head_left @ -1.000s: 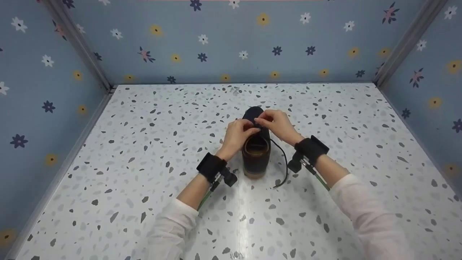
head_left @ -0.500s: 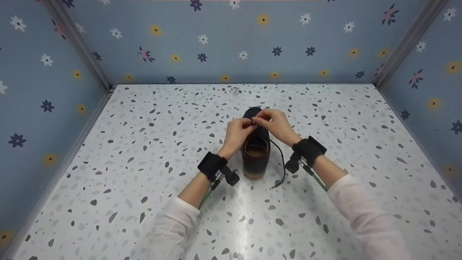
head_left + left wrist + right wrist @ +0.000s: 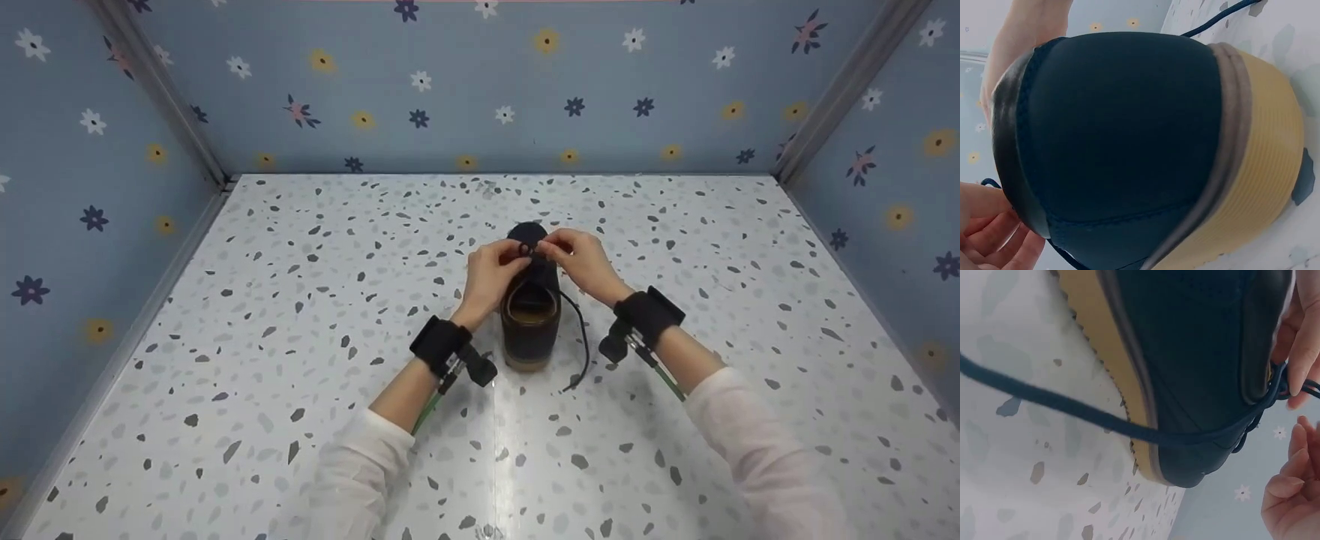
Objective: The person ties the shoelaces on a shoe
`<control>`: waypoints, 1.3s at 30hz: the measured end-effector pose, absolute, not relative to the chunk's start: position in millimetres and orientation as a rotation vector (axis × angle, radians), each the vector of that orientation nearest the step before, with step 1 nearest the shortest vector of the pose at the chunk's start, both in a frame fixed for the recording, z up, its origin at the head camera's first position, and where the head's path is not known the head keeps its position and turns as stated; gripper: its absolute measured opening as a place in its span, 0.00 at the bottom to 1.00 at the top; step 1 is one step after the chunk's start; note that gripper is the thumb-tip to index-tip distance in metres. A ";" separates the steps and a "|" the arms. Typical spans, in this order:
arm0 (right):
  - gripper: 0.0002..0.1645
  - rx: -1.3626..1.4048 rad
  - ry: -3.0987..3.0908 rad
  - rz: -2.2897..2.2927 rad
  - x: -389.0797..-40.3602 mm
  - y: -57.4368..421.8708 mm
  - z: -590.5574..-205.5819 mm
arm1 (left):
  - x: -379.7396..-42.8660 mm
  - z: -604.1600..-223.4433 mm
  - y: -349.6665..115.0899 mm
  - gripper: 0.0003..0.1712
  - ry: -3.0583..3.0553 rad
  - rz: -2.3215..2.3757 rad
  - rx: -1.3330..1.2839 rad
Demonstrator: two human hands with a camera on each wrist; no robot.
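A dark shoe [image 3: 530, 341] with a pale ribbed sole [image 3: 1266, 140] stands upright on the speckled surface, toe pointing away. My left hand [image 3: 487, 281] is over its lacing and pinches a small loop of the dark shoelace [image 3: 1278, 385]. To the right, my right hand [image 3: 589, 266] has thumb and index finger together beside the loop and seems to pinch the lace; the right wrist view cuts off those fingertips. One loose lace end [image 3: 583, 352] hangs down the shoe's right side onto the surface. The left wrist view shows mostly the shoe's heel.
Blue floral panels [image 3: 450, 90] enclose the back and both sides of the white speckled tabletop [image 3: 300, 300]. Each forearm wears a black wrist strap [image 3: 441, 341] with a small camera and green cable.
Half a second ago the fingertips of both hands met over the lacing. Now they stand slightly apart, the right hand shifted right, and a small lace loop shows at the left fingers.
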State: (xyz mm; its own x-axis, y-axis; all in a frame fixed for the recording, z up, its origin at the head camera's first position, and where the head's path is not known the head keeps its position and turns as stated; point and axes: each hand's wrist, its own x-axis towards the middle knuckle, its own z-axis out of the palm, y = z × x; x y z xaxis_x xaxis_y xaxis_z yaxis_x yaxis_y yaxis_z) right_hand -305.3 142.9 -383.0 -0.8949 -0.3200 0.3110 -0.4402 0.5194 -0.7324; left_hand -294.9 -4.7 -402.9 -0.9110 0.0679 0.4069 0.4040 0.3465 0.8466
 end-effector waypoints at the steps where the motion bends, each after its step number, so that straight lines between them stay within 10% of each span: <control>1: 0.10 0.663 -2.640 1.300 -305.3 143.7 -383.3 | -294.7 -402.3 -4.8 0.08 -2.308 -1.595 -0.422; 39: 0.10 0.922 -2.622 1.043 -288.2 153.0 -401.8 | -291.7 -404.7 -7.5 0.05 -2.305 -1.375 -0.483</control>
State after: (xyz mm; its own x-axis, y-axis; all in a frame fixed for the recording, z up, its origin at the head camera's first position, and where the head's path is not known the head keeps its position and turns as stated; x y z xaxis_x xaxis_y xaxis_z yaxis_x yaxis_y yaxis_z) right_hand -288.2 153.0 -401.8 -0.7937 -0.4842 0.3683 -0.6049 0.5637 -0.5624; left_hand -291.7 -7.5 -404.7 -0.8550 0.0838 0.5118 0.4902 0.4529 0.7448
